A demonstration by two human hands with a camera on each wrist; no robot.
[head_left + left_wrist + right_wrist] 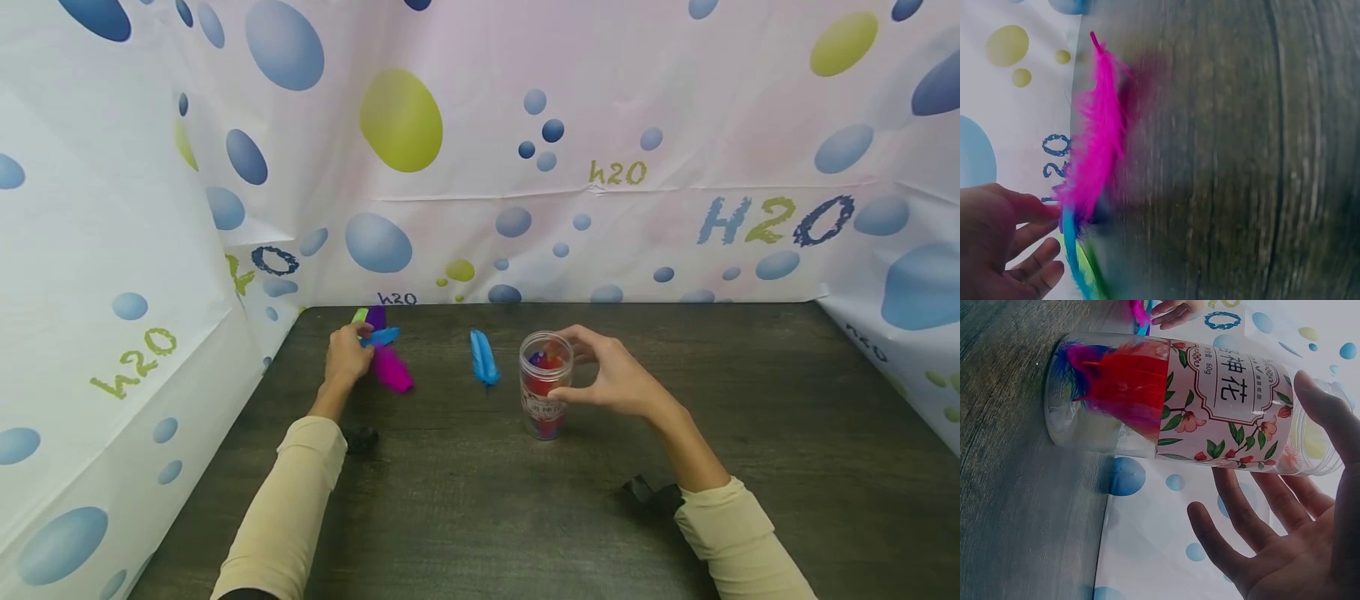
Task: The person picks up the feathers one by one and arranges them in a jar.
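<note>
My right hand (618,375) grips a clear jar (543,417) standing upright on the table, thumb on one side and fingers round the other. A floral label (1225,406) wraps the jar. Inside lie red feathers (1132,378), with blue and purple ones beside them. At the back left, my left hand (348,354) has its fingertips at a small cluster of feathers: a magenta feather (392,368), a blue feather (384,336), a purple feather (377,317) and a green feather (360,315). Whether thumb and finger pinch one cannot be made out.
A separate blue feather (483,358) lies on the table between the cluster and the jar. The dark wood table (480,500) meets a white sheet (480,125) with printed bubbles at the back and both sides.
</note>
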